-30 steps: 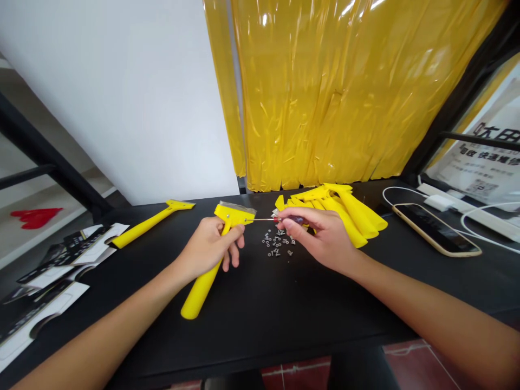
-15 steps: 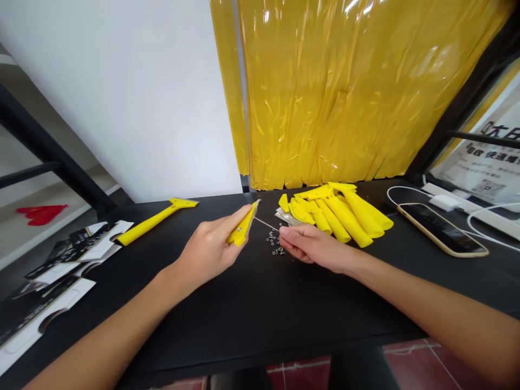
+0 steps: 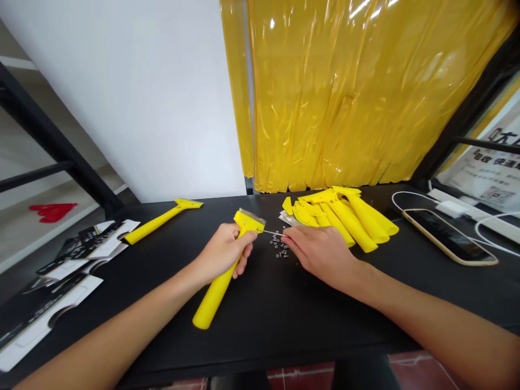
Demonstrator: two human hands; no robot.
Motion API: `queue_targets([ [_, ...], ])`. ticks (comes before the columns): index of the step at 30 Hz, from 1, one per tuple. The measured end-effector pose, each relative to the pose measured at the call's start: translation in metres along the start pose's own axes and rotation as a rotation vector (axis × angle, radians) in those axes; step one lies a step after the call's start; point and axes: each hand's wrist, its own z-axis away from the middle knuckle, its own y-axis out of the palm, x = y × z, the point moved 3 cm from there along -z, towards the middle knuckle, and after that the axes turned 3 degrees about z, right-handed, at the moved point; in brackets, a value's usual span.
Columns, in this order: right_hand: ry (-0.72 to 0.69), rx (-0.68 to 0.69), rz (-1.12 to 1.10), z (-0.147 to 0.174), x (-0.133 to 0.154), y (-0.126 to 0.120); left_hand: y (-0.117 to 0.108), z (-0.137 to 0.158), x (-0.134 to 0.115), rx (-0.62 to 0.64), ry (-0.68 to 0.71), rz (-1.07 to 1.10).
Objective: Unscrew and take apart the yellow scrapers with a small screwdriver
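Well, left hand [image 3: 225, 249] snug round yellow scraper [image 3: 220, 290], right hand [image 3: 325, 252] tight round screwdriver [image 3: 270, 233], handle mostly invisible.

L hand [image 3: 225, 252]: bare | R hand [image 3: 327, 254]: bare | both f'arms [image 3: 140, 311]: bare

A single camera, worn on the person's head, looks forward and down across the flat matte black table [image 3: 260, 309] from above its near edge. It sits near the bare left hand [image 3: 225, 252] and bare right hand [image 3: 323, 252], both around mid-frame. The wide view reaches up to the glossy translucent yellow plastic curtain [image 3: 337, 97] behind and down to a strip of red tiled floor [image 3: 422, 371] beneath
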Motion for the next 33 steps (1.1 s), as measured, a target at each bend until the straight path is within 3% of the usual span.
queue_targets([
  [4,0.069,-0.083,-0.233,0.000,-0.007,-0.007,0.004,-0.006,0.008,0.041,-0.025,0.164],
  [8,0.111,-0.137,-0.282,0.001,-0.011,-0.013,0.008,-0.009,0.015,0.101,-0.019,0.190],
  [17,-0.320,-0.065,-0.069,0.000,-0.003,-0.024,0.008,-0.009,0.013,0.173,-0.104,0.091],
  [20,-0.280,-0.066,-0.080,-0.002,-0.008,-0.030,0.007,-0.009,0.012,0.227,-0.086,0.054],
  [26,-0.066,-0.148,-0.221,-0.002,-0.016,-0.031,0.011,-0.006,0.012,0.308,-0.063,-0.032],
  [33,-0.199,-0.102,-0.254,-0.002,-0.008,-0.033,0.007,-0.009,0.012,0.277,-0.069,-0.006],
])
